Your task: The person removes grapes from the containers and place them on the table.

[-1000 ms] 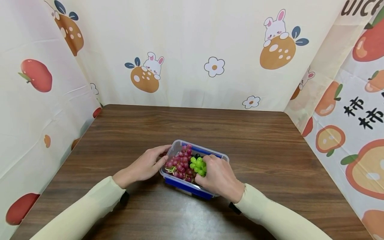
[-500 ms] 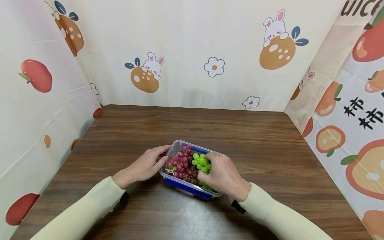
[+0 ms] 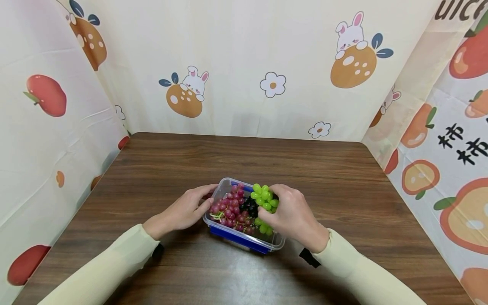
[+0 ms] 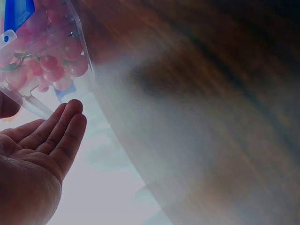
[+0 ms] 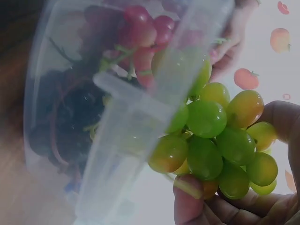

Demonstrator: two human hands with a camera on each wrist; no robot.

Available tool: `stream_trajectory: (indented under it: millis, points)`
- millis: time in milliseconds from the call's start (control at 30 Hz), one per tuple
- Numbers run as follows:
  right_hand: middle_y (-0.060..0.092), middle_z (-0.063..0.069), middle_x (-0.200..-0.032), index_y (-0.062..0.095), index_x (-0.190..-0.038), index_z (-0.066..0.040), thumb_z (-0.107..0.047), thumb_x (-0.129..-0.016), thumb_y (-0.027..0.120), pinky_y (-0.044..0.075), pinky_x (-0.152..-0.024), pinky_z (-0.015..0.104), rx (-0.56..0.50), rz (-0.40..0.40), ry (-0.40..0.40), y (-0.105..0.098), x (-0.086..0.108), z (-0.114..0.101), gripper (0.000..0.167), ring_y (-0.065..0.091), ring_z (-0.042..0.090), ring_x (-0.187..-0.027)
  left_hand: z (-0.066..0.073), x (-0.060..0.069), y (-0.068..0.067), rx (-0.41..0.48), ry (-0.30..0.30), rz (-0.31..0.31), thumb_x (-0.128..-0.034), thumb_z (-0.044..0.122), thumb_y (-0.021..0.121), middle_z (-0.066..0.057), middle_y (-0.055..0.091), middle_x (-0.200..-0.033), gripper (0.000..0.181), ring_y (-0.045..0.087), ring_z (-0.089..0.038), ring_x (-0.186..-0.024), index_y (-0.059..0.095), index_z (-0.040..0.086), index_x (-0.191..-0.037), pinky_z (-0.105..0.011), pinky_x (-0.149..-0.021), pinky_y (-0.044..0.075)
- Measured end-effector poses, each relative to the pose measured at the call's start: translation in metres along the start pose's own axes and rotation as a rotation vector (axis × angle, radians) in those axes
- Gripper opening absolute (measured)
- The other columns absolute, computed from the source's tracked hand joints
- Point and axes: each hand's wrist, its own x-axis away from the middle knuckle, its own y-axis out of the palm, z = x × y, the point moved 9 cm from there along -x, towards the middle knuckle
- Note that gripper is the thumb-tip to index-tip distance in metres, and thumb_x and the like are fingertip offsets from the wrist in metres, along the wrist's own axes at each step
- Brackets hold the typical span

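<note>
A clear plastic food container (image 3: 238, 242) with blue clips sits on the table, holding red grapes (image 3: 228, 208) on its left side and dark grapes (image 3: 249, 207) in the middle. My right hand (image 3: 292, 214) grips a bunch of green grapes (image 3: 263, 195) between thumb and fingers, over the container's right end. The lower part of the bunch hangs at the container's right side; in the right wrist view the green grapes (image 5: 206, 154) partly show through the clear wall. With straight fingers, my left hand (image 3: 184, 212) rests against the container's left end.
The brown wooden table (image 3: 183, 156) stretches around the container. Cloth curtains (image 3: 236, 63) printed with fruit and rabbits hang behind the table and along both sides.
My right hand has lifted the green grapes and moved them right, toward the container's right end, uncovering the dark grapes. The left hand and container have stayed put.
</note>
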Motion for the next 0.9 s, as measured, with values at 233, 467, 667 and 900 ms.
stream_trajectory:
  millis: [233, 467, 667, 900]
  points:
    - [0.063, 0.0, -0.081, 0.069, -0.097, -0.004, -0.019, -0.076, 0.084, 0.049, -0.049, 0.021, -0.002, 0.031, -0.016, -0.015, -0.004, -0.001, 0.029, 0.054, 0.009, -0.063, -0.001, 0.0, 0.0, -0.005, -0.003, 0.001, -0.1065, 0.012, 0.055, -0.016, 0.062, -0.138, 0.047, 0.062, -0.026, -0.123, 0.047, -0.001, -0.151, -0.048, -0.103, 0.051]
    - [0.066, 0.004, -0.083, 0.069, -0.099, -0.002, -0.018, -0.077, 0.083, 0.05, -0.05, 0.022, -0.002, 0.049, -0.021, -0.027, -0.009, -0.002, 0.031, 0.055, 0.009, -0.063, -0.002, 0.0, 0.001, -0.01, -0.005, -0.002, -0.107, 0.013, 0.054, -0.016, 0.061, -0.14, 0.047, 0.062, -0.026, -0.123, 0.046, 0.0, -0.151, -0.049, -0.103, 0.051]
    - [0.065, 0.005, -0.082, 0.069, -0.097, -0.001, -0.017, -0.077, 0.083, 0.05, -0.049, 0.023, 0.007, 0.075, -0.044, -0.037, -0.013, -0.003, 0.029, 0.056, 0.011, -0.062, -0.002, 0.0, 0.001, -0.002, -0.008, -0.004, -0.1071, 0.013, 0.054, -0.016, 0.062, -0.139, 0.047, 0.062, -0.026, -0.123, 0.046, 0.0, -0.151, -0.049, -0.102, 0.051]
    - [0.064, 0.003, -0.079, 0.068, -0.094, -0.003, -0.017, -0.077, 0.081, 0.049, -0.048, 0.025, 0.02, 0.107, -0.046, -0.049, -0.018, 0.0, 0.026, 0.054, 0.012, -0.061, -0.002, 0.001, 0.0, -0.009, -0.013, -0.005, -0.1071, 0.014, 0.054, -0.016, 0.062, -0.139, 0.047, 0.062, -0.026, -0.123, 0.046, 0.0, -0.151, -0.049, -0.102, 0.051]
